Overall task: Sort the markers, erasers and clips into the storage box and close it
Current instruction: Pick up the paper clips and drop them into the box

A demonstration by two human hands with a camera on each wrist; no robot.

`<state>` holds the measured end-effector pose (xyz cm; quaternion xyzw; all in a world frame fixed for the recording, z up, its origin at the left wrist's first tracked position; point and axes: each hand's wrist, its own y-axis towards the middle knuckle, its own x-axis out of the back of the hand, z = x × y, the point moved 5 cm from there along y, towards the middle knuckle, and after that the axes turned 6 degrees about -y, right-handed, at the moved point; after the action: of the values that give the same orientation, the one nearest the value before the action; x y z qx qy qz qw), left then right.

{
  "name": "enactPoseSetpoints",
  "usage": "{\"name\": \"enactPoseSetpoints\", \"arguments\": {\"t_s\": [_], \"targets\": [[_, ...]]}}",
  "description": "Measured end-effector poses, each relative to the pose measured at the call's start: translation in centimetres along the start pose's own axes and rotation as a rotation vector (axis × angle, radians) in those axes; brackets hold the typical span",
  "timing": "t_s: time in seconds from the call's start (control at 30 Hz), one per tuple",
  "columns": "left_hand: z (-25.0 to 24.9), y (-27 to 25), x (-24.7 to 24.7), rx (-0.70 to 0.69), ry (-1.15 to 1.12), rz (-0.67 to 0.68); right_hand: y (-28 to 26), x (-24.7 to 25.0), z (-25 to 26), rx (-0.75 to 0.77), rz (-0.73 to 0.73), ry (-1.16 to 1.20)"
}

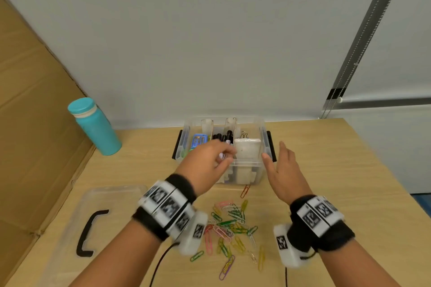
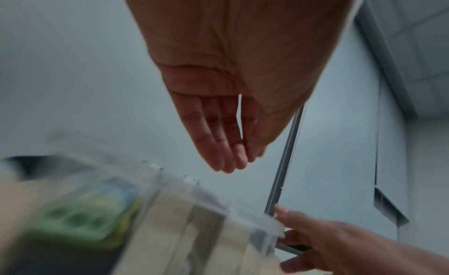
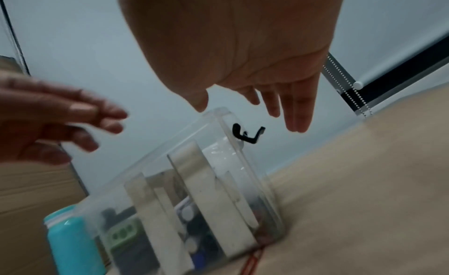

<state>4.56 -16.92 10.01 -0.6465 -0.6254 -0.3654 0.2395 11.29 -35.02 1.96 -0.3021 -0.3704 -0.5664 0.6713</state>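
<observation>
The storage box (image 1: 224, 147) stood open at the tabletop's (image 1: 326, 170) back, paper clips (image 1: 231, 228) heaped loose before it. Your left hand (image 1: 207, 165) hovered over it, whether holding anything I couldn't tell; your right hand (image 1: 283, 170) was spread, empty. You'd best have scooped clips in bunches.

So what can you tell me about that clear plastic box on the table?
The storage box is clear plastic, lidless, upright on the wooden table by the wall. It has black side latches and pale dividers forming compartments; black markers stand in the middle one. Its lid lies apart.
</observation>
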Motion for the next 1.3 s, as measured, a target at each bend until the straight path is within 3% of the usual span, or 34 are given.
{"name": "enactPoseSetpoints", "arguments": {"t_s": [0.13,0.27,0.4,0.53,0.67,0.73,0.83,1.03,1.3], "targets": [[5.9,-6.8,-1.2,0.143,0.059,0.069,-4.5,-1.5,-1.9,-0.034,0.04,-0.101],[11.4,-10.1,-4.6,0.288,0.207,0.238,-6.0,-5.7,-1.3,0.182,0.296,-0.264],[12.2,-10.9,-7.0,0.361,0.199,0.354,-5.5,-8.3,-0.1,0.308,0.415,-0.406],[10.2,-11.5,-8.7,0.273,0.127,0.358,-6.7,-9.3,0.2,0.309,0.541,-0.508],[9.5,-12.5,-8.2,0.259,0.087,0.315,-9.0,-7.2,0.3,0.325,0.478,-0.389],[10.2,-12.8,-7.8,0.327,0.15,0.339,-9.8,-6.1,-0.6,0.236,0.462,-0.428],[10.5,-12.7,-8.4,0.375,0.273,0.43,-10.7,-6.8,-1.5,0.1,0.556,-0.439],[9.6,-10.3,-10.9,0.327,0.235,0.418,-9.8,-9.5,1.0,0.128,0.556,-0.325],[9.9,-9.0,-10.5,0.272,0.076,0.289,-8.8,-10.5,2.6,0.217,0.457,-0.221]]}}
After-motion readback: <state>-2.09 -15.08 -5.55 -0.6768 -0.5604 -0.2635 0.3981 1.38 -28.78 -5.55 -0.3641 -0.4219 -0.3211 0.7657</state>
